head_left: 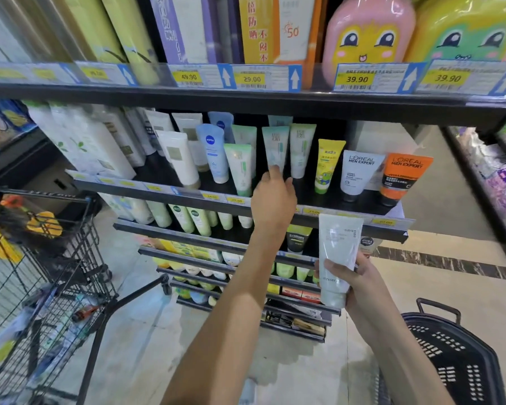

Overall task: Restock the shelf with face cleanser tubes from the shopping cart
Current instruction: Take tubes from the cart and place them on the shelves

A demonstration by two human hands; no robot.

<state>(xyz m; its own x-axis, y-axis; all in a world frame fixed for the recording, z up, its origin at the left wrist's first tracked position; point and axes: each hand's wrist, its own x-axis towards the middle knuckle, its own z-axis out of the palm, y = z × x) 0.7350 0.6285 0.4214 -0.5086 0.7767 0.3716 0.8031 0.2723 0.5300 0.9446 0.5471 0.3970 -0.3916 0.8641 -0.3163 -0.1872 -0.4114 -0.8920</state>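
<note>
We see our left hand (272,197) reaching up toward 12 o'clock onto the middle shelf (304,197), fingers touching the foot of a pale green tube (275,147) that stands cap-down in the second row; whether the fingers actually pinch it we cannot tell. Our right hand (360,282) sits at about 4 o'clock of the left one, below the shelf's front lip, grasping a grey-green cleanser tube (338,252) upright, cap end down, fingers wrapped round its lower part.

The open room on that shelf lies just at 3 o'clock of our left hand: a dark gap between the green tubes and the yellow tube (327,165). At 9 o'clock of the hand a green-and-white tube (240,168) stands close to the front edge, with a blue Nivea tube (214,150) and a white tube (180,159) beyond it. Farther toward 3 o'clock stand a white L'Oreal tube (358,173) and an orange L'Oreal tube (403,176), right at the shelf's end.

The upper shelf edge (246,97) with its price tags (251,78) overhangs at 12 o'clock, limiting headroom above the tubes.

The shopping cart (41,273) stands at 8 o'clock, well apart from the hands. A black basket (456,361) sits at 5 o'clock, near our right forearm.
</note>
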